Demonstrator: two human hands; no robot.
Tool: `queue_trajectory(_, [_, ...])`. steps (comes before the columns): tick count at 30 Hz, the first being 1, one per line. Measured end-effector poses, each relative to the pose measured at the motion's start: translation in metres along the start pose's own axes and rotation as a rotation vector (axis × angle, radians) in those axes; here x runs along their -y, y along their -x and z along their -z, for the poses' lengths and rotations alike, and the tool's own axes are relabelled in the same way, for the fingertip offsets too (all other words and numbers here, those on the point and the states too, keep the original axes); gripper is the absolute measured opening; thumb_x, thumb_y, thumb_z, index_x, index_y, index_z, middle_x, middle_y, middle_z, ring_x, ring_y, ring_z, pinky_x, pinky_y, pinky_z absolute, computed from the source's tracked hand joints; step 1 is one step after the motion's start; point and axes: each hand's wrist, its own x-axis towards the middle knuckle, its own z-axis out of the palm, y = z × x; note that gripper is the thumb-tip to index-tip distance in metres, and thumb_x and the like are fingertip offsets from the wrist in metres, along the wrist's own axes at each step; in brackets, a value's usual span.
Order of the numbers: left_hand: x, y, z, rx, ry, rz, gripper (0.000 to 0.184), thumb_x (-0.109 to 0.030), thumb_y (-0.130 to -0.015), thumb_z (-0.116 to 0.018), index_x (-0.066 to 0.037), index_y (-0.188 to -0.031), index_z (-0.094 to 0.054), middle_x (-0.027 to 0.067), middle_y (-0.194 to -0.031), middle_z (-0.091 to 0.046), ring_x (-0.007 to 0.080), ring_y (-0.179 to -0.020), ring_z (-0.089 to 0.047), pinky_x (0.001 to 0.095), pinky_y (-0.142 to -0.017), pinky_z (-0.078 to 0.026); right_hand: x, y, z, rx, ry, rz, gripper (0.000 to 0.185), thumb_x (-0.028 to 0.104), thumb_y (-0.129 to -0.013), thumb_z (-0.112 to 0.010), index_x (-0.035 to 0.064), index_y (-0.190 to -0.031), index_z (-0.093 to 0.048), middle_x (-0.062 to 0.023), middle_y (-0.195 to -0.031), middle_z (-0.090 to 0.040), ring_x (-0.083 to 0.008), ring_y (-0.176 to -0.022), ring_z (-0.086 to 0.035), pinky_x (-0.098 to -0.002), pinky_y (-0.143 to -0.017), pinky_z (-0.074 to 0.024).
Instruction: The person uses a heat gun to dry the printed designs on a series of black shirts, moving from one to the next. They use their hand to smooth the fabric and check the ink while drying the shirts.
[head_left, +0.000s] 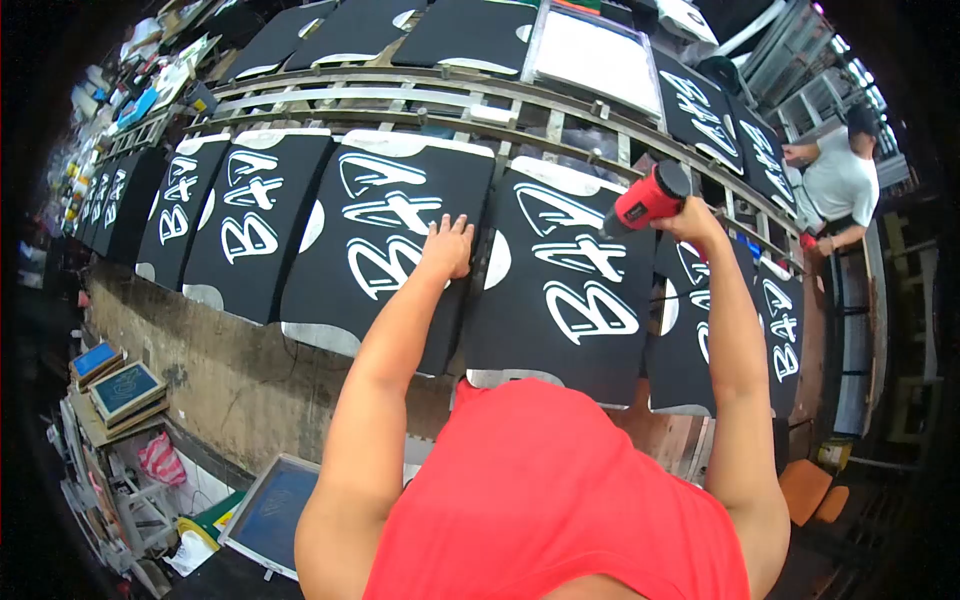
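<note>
My right hand (pixel 690 222) is wrapped around the handle of a red heat gun (pixel 645 200), whose dark nozzle points down and left over a black fabric panel (pixel 530 340) with white lettering. My left hand (pixel 450 247) lies with fingers spread at the right edge of a neighbouring black panel (pixel 335 270), beside its white letters. Both panels lie flat on boards with pale ends showing. The heat gun's handle is mostly covered by my fingers.
More lettered black panels (pixel 250 205) run along the table to both sides. Behind them a metal rail (pixel 400 97) crosses, with a white-meshed screen frame (pixel 595 55) beyond. Another person (pixel 840 180) stands at right holding a red tool. Screen frames (pixel 275 510) stand lower left.
</note>
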Motion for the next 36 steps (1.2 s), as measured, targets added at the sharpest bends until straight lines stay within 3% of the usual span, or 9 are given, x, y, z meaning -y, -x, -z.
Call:
queue_trajectory(4, [-0.009,-0.008,0.016,0.073,-0.058,-0.046,0.098,-0.029,-0.077,-0.085,-0.010,-0.159,-0.035,0.0125,-0.169,-0.025,0.0401,-0.155,-0.023,0.0564,-0.125,-0.022,-0.027,-0.040,-0.018,-0.219,0.297,0.281,0.053,0.030,-0.069,-0.089,0.0067,-0.114,-0.074,-0.0208,-0.101,-0.076,-0.0372,-0.096,-0.073,-0.0432,-0.085,-0.0566])
queue_trajectory(8, [-0.017,-0.020,0.014,0.124,-0.112,-0.064,0.121,-0.034,-0.064,-0.096,-0.008,-0.161,-0.029,0.0118,-0.170,-0.022,0.0387,-0.157,-0.019,0.0560,-0.126,-0.018,-0.029,-0.045,-0.007,-0.060,0.129,0.148,0.051,0.033,-0.068,-0.090,0.0065,-0.110,-0.075,-0.0213,-0.098,-0.076,-0.0340,-0.093,-0.074,-0.0430,-0.082,-0.0571])
queue_trajectory(12, [-0.020,-0.024,0.003,0.156,-0.130,-0.067,0.124,-0.034,-0.064,-0.097,-0.004,-0.161,-0.025,0.0129,-0.171,-0.019,0.0385,-0.157,-0.018,0.0555,-0.126,-0.017,-0.037,-0.053,-0.006,-0.126,0.244,0.096,0.048,0.034,-0.068,-0.090,0.0032,-0.103,-0.077,-0.0225,-0.094,-0.075,-0.0334,-0.092,-0.074,-0.0420,-0.082,-0.0571])
queue_trajectory(21, [-0.021,-0.024,0.016,0.236,-0.166,-0.095,0.126,-0.029,-0.063,-0.097,-0.005,-0.162,-0.022,0.0142,-0.172,-0.016,0.0387,-0.157,-0.019,0.0551,-0.126,-0.019,-0.027,-0.050,0.000,-0.214,0.344,0.147,0.052,0.031,-0.068,-0.089,0.0082,-0.113,-0.075,-0.0213,-0.102,-0.075,-0.0383,-0.097,-0.072,-0.0441,-0.085,-0.0562])
queue_trajectory(24, [-0.020,-0.024,0.014,0.220,-0.185,-0.101,0.125,-0.025,-0.063,-0.097,-0.004,-0.162,-0.022,0.0139,-0.171,-0.017,0.0386,-0.157,-0.019,0.0556,-0.126,-0.020,-0.027,-0.057,0.004,-0.059,0.286,0.149,0.052,0.035,-0.069,-0.088,0.0074,-0.111,-0.075,-0.0234,-0.103,-0.074,-0.0404,-0.099,-0.071,-0.0452,-0.086,-0.0564])
queue_trajectory(29, [-0.017,-0.027,-0.006,0.140,-0.229,-0.092,0.131,-0.031,-0.060,-0.098,-0.004,-0.162,-0.022,0.0138,-0.171,-0.019,0.0378,-0.156,-0.022,0.0550,-0.125,-0.024,-0.041,-0.073,-0.016,-0.188,0.363,0.155,0.053,0.033,-0.068,-0.089,0.0105,-0.114,-0.075,-0.0195,-0.100,-0.076,-0.0353,-0.093,-0.073,-0.0437,-0.084,-0.0565])
queue_trajectory(32, [-0.015,-0.023,-0.002,0.125,-0.217,-0.090,0.131,-0.030,-0.060,-0.098,-0.004,-0.162,-0.021,0.0120,-0.171,-0.020,0.0380,-0.155,-0.023,0.0550,-0.125,-0.024,-0.040,-0.070,-0.017,-0.020,0.167,0.211,0.051,0.035,-0.071,-0.087,0.0122,-0.115,-0.074,-0.0195,-0.105,-0.075,-0.0381,-0.099,-0.072,-0.0435,-0.088,-0.0560])
queue_trajectory(35, [-0.017,-0.023,0.004,0.162,-0.144,-0.081,0.126,-0.022,-0.063,-0.097,-0.003,-0.162,-0.021,0.0106,-0.171,-0.020,0.0387,-0.155,-0.024,0.0562,-0.125,-0.023,-0.029,-0.072,-0.029,-0.118,0.347,0.149,0.053,0.030,-0.068,-0.090,0.0132,-0.116,-0.075,-0.0165,-0.104,-0.076,-0.0313,-0.097,-0.073,-0.0412,-0.089,-0.0555])
queue_trajectory(36, [-0.018,-0.024,0.003,0.160,-0.155,-0.077,0.126,-0.022,-0.063,-0.097,-0.003,-0.162,-0.022,0.0104,-0.171,-0.020,0.0386,-0.155,-0.024,0.0563,-0.125,-0.023,-0.016,-0.062,-0.027,-0.143,0.326,0.173,0.049,0.035,-0.070,-0.088,0.0112,-0.111,-0.076,-0.0194,-0.105,-0.076,-0.0352,-0.097,-0.072,-0.0407,-0.088,-0.0556])
